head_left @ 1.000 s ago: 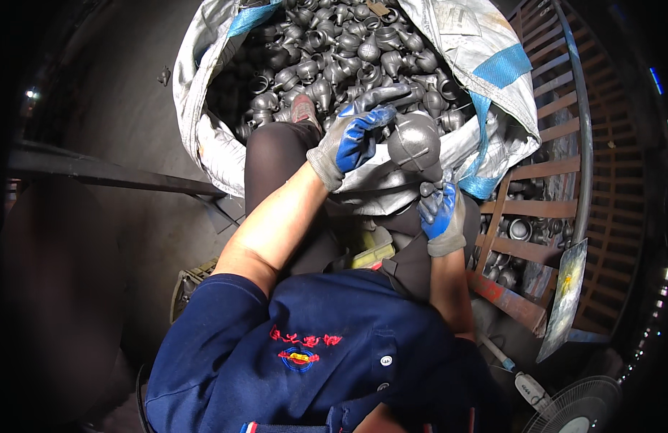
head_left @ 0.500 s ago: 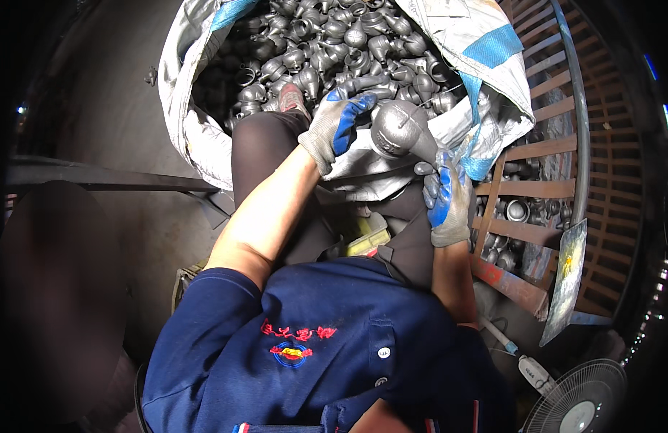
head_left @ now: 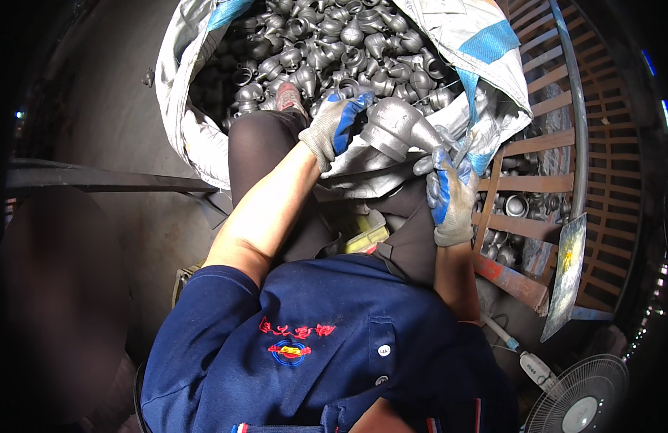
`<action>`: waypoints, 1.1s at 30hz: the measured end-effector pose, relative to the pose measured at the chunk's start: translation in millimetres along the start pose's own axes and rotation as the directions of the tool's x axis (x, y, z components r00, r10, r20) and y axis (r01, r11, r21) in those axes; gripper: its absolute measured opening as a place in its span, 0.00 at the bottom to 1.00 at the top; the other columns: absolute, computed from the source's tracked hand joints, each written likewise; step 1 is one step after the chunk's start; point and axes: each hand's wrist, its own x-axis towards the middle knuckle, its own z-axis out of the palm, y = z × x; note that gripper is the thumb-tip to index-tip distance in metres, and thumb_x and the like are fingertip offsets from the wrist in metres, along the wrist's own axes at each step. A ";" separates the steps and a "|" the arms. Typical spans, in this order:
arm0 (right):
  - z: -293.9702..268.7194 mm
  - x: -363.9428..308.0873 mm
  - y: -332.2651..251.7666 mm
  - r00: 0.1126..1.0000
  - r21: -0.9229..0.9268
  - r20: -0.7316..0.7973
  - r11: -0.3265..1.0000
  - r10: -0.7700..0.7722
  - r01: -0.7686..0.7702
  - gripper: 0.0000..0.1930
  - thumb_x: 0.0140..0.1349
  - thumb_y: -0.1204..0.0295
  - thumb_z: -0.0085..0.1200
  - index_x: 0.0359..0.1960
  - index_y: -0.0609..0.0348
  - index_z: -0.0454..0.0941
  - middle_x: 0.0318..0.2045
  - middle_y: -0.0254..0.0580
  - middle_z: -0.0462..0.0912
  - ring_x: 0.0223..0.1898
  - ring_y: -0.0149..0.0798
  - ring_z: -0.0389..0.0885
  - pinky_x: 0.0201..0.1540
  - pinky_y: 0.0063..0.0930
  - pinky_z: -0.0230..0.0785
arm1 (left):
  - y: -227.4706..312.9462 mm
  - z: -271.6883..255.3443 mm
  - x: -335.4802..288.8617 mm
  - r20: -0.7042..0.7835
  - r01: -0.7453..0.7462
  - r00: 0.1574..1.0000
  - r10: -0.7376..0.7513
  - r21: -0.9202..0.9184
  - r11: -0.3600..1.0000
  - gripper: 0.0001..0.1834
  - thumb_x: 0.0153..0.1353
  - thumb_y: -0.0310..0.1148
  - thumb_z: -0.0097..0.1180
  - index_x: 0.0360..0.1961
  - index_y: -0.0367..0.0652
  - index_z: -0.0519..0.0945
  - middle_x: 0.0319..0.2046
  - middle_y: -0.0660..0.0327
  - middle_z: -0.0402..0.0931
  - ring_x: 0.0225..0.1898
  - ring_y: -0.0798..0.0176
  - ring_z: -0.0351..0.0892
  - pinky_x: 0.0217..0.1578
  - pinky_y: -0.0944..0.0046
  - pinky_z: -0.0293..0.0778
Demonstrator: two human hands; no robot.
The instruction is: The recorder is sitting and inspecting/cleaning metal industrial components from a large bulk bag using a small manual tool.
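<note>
My right hand (head_left: 452, 191), in a grey and blue work glove, is closed round the narrow end of a grey metal casting (head_left: 400, 128). The casting has a rounded, bulbous body with a ringed rim, which points down and left. My left hand (head_left: 335, 126), gloved alike, is closed just left of the casting, its fingers curled; what they hold, if anything, I cannot make out. Both hands are over the near edge of a large white woven sack (head_left: 207, 151) with blue straps. Inside it lies a heap of similar grey castings (head_left: 327, 50).
A slatted metal crate (head_left: 540, 187) with more castings stands at the right. A flat metal plate (head_left: 565, 278) is at its near corner. At the lower right is a fan (head_left: 583, 411). A dark metal bar (head_left: 110, 178) runs along the left. A yellowish box (head_left: 366, 234) sits between my legs.
The casting has turned in my right hand, from its rounded end facing up to lying more sideways, rim toward the left. My right hand has shifted slightly right. My left hand has hardly moved.
</note>
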 end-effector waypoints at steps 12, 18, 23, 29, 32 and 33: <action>10.3 12.6 2.2 0.919 -0.059 -0.074 0.922 -0.387 0.384 0.17 0.51 0.78 0.59 0.44 0.70 0.73 0.30 0.37 0.80 0.18 0.19 0.72 0.16 0.11 0.58 | 13.3 9.4 -20.2 0.405 -0.622 0.757 0.513 0.689 0.373 0.22 0.51 0.32 0.55 0.48 0.36 0.71 0.44 0.50 0.74 0.43 0.48 0.75 0.43 0.58 0.71; 1.6 21.8 -9.5 0.961 -0.041 -0.256 0.994 -0.108 0.101 0.14 0.54 0.71 0.58 0.41 0.66 0.75 0.22 0.41 0.79 0.08 0.23 0.65 0.08 0.15 0.50 | 4.6 0.2 -24.3 0.181 -0.511 0.859 0.478 0.360 0.781 0.13 0.55 0.29 0.52 0.43 0.37 0.74 0.40 0.55 0.76 0.40 0.57 0.78 0.42 0.64 0.74; 5.5 9.7 -5.0 0.984 0.259 -0.177 0.963 -0.021 0.067 0.13 0.58 0.69 0.53 0.42 0.62 0.72 0.15 0.43 0.75 0.05 0.26 0.62 0.06 0.16 0.51 | -2.2 46.0 -32.7 0.313 0.181 0.950 0.005 -0.563 0.806 0.18 0.61 0.30 0.49 0.52 0.41 0.68 0.47 0.55 0.72 0.50 0.58 0.71 0.52 0.60 0.70; 37.2 -29.0 8.0 0.992 0.223 0.043 0.967 0.119 -0.126 0.14 0.62 0.65 0.47 0.46 0.59 0.70 0.21 0.44 0.77 0.09 0.22 0.61 0.10 0.15 0.52 | 25.6 53.4 -26.8 0.450 0.351 0.875 0.181 -0.845 0.403 0.31 0.59 0.45 0.52 0.58 0.39 0.61 0.55 0.50 0.64 0.55 0.52 0.67 0.58 0.53 0.63; 45.2 -31.4 -2.2 0.993 0.098 0.098 0.992 0.069 -0.078 0.11 0.61 0.72 0.48 0.44 0.62 0.71 0.24 0.41 0.78 0.08 0.22 0.59 0.10 0.14 0.51 | 13.6 44.0 -12.0 0.371 0.296 0.916 0.154 -0.882 0.366 0.34 0.60 0.54 0.44 0.59 0.41 0.60 0.56 0.50 0.63 0.55 0.54 0.67 0.57 0.54 0.64; 42.8 -28.8 -7.4 0.991 -0.007 0.135 1.000 -0.018 0.020 0.12 0.61 0.73 0.48 0.45 0.63 0.70 0.25 0.41 0.78 0.08 0.21 0.60 0.10 0.13 0.51 | 19.5 45.9 -14.7 0.326 0.240 0.929 0.177 -0.892 0.382 0.33 0.63 0.55 0.37 0.60 0.42 0.59 0.57 0.51 0.63 0.55 0.54 0.67 0.57 0.55 0.64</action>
